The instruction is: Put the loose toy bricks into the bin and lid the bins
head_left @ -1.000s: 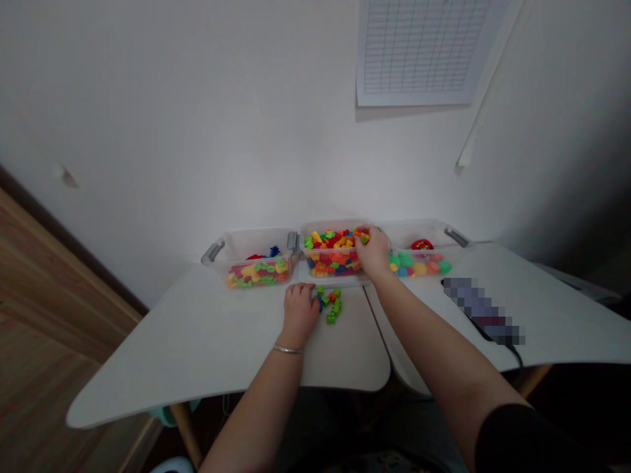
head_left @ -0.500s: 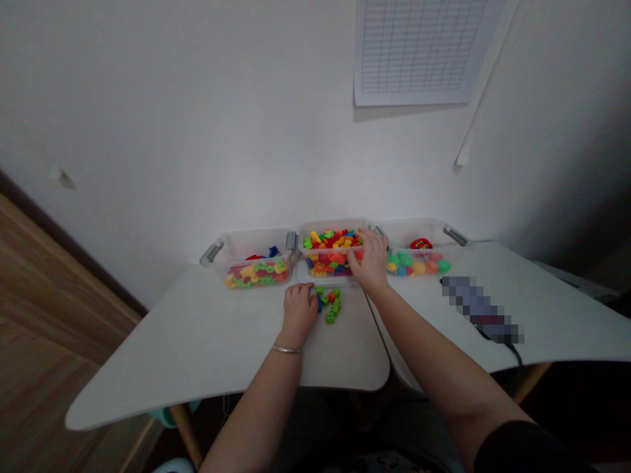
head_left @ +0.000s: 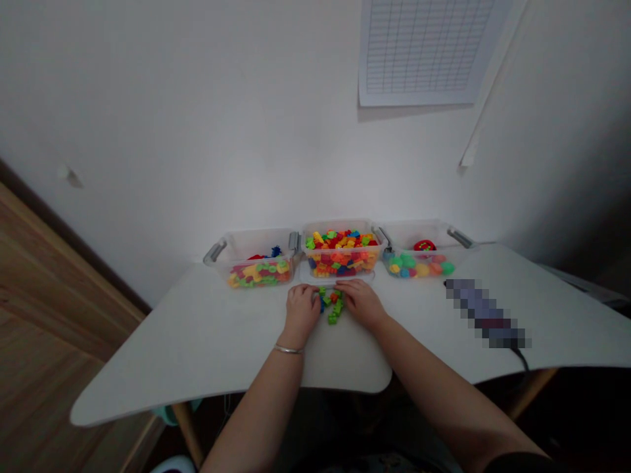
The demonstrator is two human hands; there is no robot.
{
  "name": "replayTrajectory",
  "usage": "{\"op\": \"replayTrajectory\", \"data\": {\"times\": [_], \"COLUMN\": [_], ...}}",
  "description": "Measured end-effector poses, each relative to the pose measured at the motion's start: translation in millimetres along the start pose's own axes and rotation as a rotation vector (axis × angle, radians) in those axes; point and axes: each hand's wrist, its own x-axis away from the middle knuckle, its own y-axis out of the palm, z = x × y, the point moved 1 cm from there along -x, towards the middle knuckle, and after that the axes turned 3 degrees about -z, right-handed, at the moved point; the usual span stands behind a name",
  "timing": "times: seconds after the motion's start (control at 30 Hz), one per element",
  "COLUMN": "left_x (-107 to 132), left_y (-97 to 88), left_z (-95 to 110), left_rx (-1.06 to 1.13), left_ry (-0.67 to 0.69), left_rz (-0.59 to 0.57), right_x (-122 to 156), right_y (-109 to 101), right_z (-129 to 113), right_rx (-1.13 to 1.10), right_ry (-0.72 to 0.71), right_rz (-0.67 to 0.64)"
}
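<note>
Between my hands, a small joined cluster of plastic building blocks (head_left: 334,318), mostly green with orange and blue pieces, rests on the white table (head_left: 340,358). My left hand (head_left: 302,312) is closed at the cluster's left side, thumb and fingers on the blue and green pieces. From the right, my right hand (head_left: 363,302) reaches in with bent fingers and thumb closed at the upper green blocks. Its fingertips partly cover them, and any separate small piece there is hidden. Just beyond my hands stands a clear bin (head_left: 306,257) full of loose colourful blocks.
A clear bin (head_left: 231,263) of mixed pieces stands left, another (head_left: 401,233) with rounded coloured pieces and a red item right. A pixelated object (head_left: 486,312) with a black cable lies on the right. Behind is a wall with a gridded sheet (head_left: 424,52).
My right hand has come away from the middle bin, back toward me, to the right side of the block cluster. My left hand stays at the cluster. The view has shifted slightly.
</note>
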Motion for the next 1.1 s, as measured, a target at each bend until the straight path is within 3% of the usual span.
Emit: {"op": "replayTrajectory", "data": {"times": [0.23, 0.6, 0.77, 0.9, 1.1], "left_x": [0, -1, -1, -2, -4], "left_y": [0.7, -2.0, -3.0, -0.7, 1.8], "left_z": [-1, 2, 1, -1, -6], "left_rx": [0.001, 0.000, -0.011, 0.023, 0.077], "left_ry": [0.001, -0.019, -0.077, -0.086, -0.119], "left_rz": [-0.025, -0.045, -0.060, -0.060, -0.060], "right_x": [0, 4, 6, 5, -2], "right_y": [1, -5, -6, -9, -26], "right_z": [-3, -1, 2, 2, -9], "right_rx": [0.062, 0.183, 0.153, 0.000, -0.146], "right_ry": [0.003, 0.251, 0.281, 0.168, 0.190], "right_rz": [-0.069, -0.108, -0.070, 0.062, 0.544]}}
